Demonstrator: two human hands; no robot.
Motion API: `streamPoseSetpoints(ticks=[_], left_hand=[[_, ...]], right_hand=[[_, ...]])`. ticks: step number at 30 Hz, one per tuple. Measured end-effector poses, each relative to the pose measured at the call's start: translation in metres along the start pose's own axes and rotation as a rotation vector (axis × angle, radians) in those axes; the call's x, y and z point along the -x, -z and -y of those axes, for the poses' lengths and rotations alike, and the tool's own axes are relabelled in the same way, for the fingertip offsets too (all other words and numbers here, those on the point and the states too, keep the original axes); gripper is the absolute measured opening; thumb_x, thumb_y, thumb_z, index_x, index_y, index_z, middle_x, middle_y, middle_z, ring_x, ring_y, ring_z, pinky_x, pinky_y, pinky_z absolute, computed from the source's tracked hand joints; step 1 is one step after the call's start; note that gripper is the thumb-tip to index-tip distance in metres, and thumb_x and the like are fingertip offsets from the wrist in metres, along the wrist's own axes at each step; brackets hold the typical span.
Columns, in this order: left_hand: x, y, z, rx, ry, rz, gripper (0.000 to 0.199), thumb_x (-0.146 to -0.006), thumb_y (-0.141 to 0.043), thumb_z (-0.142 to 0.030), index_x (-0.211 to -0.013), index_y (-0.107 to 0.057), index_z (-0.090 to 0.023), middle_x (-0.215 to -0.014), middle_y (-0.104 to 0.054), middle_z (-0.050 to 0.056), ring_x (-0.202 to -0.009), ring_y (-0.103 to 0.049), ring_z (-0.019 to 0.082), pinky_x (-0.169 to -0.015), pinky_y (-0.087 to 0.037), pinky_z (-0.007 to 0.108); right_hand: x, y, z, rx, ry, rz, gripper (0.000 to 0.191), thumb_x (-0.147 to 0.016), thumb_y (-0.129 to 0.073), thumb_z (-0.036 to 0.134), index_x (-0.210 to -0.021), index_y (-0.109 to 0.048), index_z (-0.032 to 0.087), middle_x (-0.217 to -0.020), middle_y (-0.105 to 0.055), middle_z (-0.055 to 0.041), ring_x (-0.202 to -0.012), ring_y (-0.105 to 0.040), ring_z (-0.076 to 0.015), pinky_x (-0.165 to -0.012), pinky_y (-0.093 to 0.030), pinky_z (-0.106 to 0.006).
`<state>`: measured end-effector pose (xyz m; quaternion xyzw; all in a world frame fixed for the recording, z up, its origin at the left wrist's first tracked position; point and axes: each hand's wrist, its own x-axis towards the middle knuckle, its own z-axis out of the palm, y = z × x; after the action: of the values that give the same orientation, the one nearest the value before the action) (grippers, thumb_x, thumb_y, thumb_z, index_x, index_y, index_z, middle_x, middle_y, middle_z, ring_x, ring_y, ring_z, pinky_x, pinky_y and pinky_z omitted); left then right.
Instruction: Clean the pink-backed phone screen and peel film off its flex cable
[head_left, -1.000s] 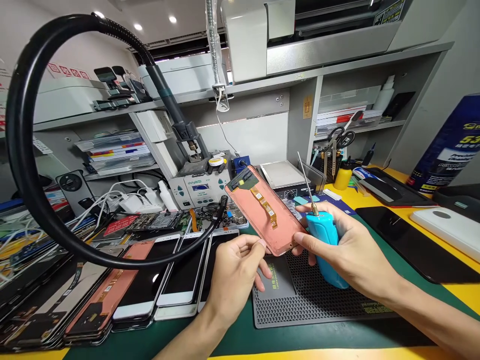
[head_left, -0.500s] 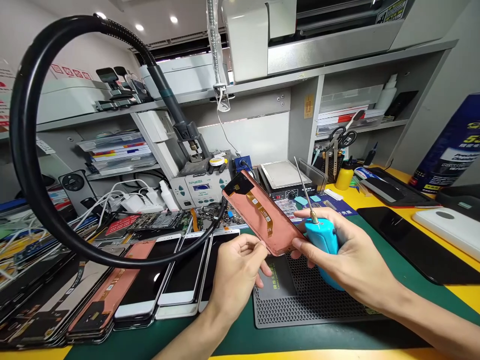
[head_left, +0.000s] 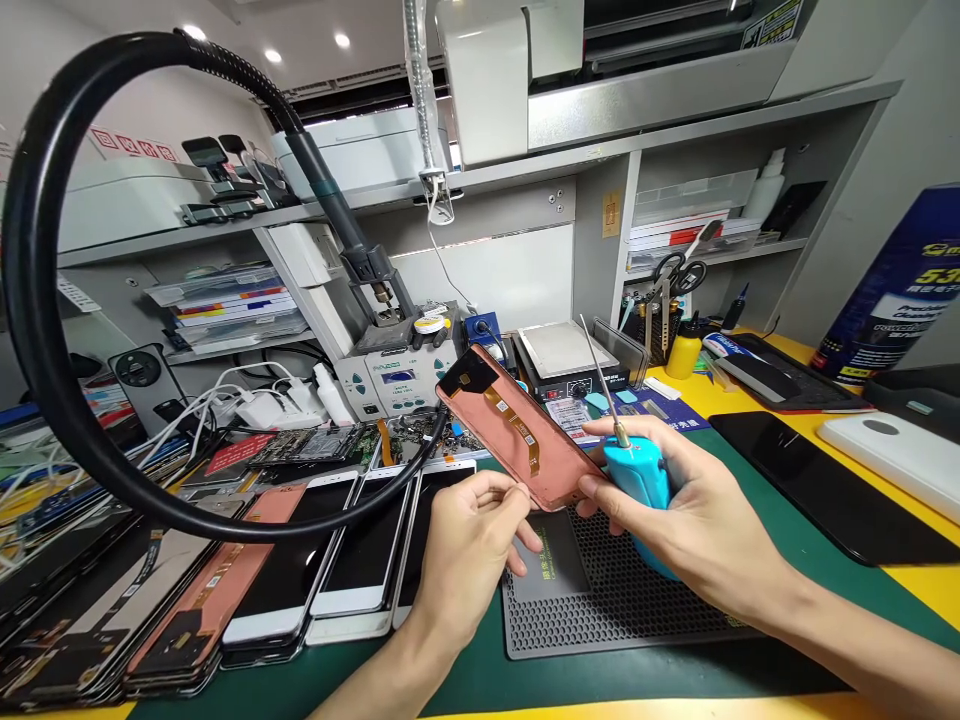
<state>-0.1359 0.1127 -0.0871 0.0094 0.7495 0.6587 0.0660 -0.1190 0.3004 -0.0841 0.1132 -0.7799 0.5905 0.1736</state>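
A copper-coloured phone screen panel (head_left: 551,452), its back side up with a flex cable on it, is tilted above the grey perforated mat (head_left: 600,610). My right hand (head_left: 697,500) grips a light-blue tool (head_left: 639,475) with a long thin metal rod pointing up, and its thumb and a finger also hold the panel's lower right corner. My left hand (head_left: 476,545) has thumb and index finger pinched at the panel's lower left edge. Whether something small is between those fingertips is too small to tell.
Rows of phone screens (head_left: 277,570) lie at the left under a looped black hose (head_left: 30,330). Behind stand a grey control box (head_left: 397,375) and a flat heating plate (head_left: 562,350). A black panel (head_left: 817,480) lies at the right.
The whole view has shifted slightly, with the scene a little further left. Both hands keep their hold, and the panel and blue tool stay in nearly the same pose.
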Motion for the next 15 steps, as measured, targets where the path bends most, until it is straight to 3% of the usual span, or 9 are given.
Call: streamPoseSetpoints(ticks=[15], left_hand=[[0.0003, -0.0006, 0.0003, 0.041, 0.015, 0.017, 0.023, -0.083, -0.061, -0.034, -0.073, -0.063, -0.014, -0.055, -0.065, 0.002, -0.04, -0.05, 0.008, -0.04, -0.039, 0.017]], right_hand=[[0.0008, 0.001, 0.0006, 0.003, -0.053, 0.04, 0.032, -0.088, -0.069, 0.035, -0.118, -0.059, 0.027, -0.099, -0.068, -0.0034, -0.061, -0.063, -0.0141, -0.053, -0.055, -0.026]])
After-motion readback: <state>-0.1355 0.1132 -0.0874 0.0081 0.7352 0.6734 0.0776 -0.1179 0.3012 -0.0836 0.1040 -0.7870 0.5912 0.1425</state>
